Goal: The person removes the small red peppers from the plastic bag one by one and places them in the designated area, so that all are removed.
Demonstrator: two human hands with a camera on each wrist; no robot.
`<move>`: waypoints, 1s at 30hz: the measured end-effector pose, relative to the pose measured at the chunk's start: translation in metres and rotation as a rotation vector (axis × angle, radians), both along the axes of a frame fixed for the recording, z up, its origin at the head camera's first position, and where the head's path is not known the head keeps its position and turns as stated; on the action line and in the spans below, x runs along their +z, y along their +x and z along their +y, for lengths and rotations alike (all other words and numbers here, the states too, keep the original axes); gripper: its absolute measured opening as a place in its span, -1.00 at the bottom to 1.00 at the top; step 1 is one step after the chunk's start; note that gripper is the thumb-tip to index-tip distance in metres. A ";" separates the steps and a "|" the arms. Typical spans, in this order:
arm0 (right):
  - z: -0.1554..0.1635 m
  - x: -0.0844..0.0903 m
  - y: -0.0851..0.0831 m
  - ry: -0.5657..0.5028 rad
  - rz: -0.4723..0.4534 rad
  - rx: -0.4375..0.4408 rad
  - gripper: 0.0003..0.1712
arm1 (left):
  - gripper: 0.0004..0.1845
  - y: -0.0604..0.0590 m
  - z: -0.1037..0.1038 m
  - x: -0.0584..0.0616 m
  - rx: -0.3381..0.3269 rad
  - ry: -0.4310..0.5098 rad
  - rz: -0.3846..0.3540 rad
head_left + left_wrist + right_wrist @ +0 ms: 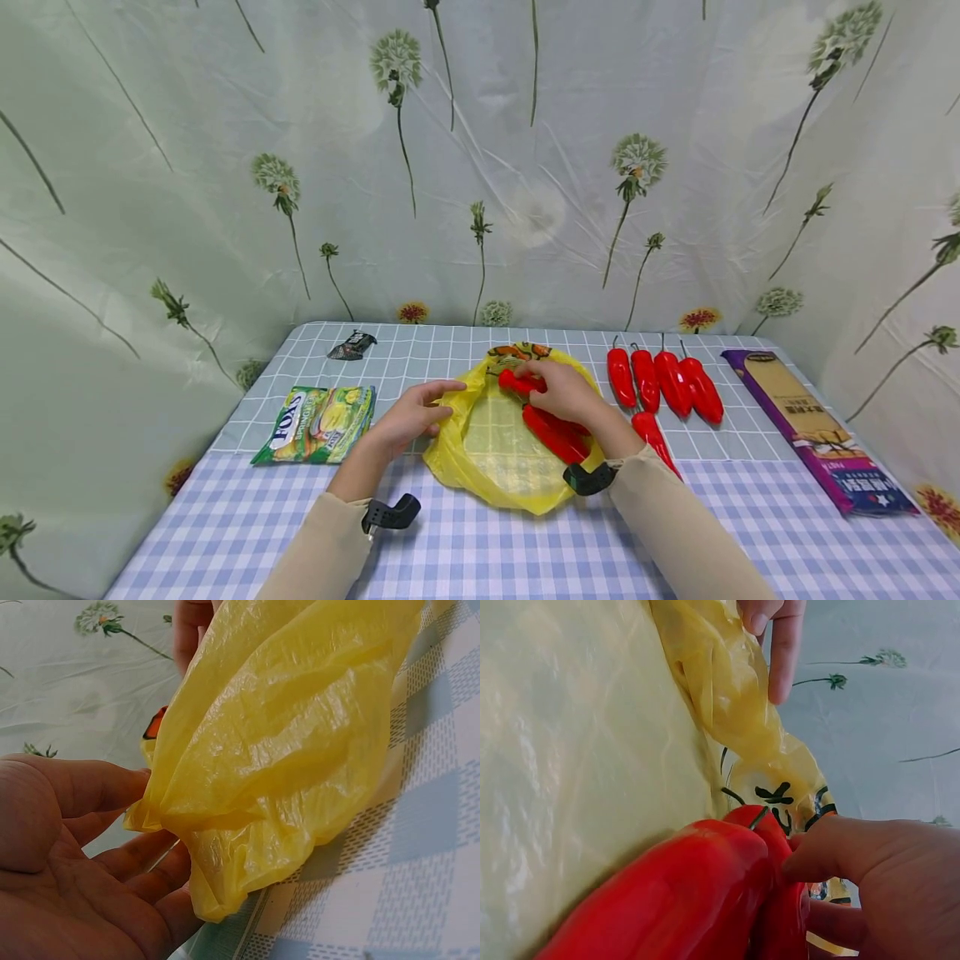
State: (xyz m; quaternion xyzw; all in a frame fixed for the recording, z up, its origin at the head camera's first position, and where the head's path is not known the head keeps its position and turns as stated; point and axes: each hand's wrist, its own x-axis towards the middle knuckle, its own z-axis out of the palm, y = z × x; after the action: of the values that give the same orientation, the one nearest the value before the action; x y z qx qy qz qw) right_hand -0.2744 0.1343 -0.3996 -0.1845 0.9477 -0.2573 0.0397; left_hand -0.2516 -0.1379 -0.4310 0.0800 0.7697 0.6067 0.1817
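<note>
Red peppers (671, 892) cut off, right wrist view; black packet (352, 345) print illegible.

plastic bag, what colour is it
The plastic bag is yellow, clearest in the left wrist view.

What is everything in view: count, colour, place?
Bag: one, yellow, centre
Bagged peppers: one or more, red, in bag
Held pepper: one, red, over bag
Loose peppers: five, red, right of bag
Snack packet: one, green, left
Wrapper: one, black, back left
Long packet: one, purple-gold, far right
Tablecloth: count unclear, blue, white, grey, underneath
Curtain: count unclear, pale, behind
Sleeves: two, beige, at bottom
Wrist straps: two, black, lower centre
Left hand: one, at bag rim
Right hand: one, holding pepper
</note>
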 end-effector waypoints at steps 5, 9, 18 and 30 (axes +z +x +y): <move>0.000 0.003 0.006 -0.028 0.001 0.005 -0.54 | -0.51 0.000 0.000 0.000 0.003 -0.002 -0.001; -0.001 0.003 0.009 -0.048 -0.003 0.010 -0.56 | -0.52 0.000 0.000 0.000 0.007 -0.003 -0.008; -0.002 0.002 0.010 -0.049 -0.019 0.052 -0.57 | -0.52 -0.001 0.000 -0.001 0.021 -0.013 -0.016; -0.003 0.005 0.015 -0.036 -0.023 -0.010 -0.59 | -0.52 0.000 0.000 -0.001 0.018 -0.012 -0.007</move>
State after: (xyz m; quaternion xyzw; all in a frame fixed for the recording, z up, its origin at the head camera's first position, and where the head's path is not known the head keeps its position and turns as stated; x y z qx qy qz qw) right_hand -0.2597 0.1316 -0.3950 -0.1773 0.9433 -0.2767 0.0461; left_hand -0.2519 -0.1380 -0.4322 0.0697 0.7734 0.6039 0.1796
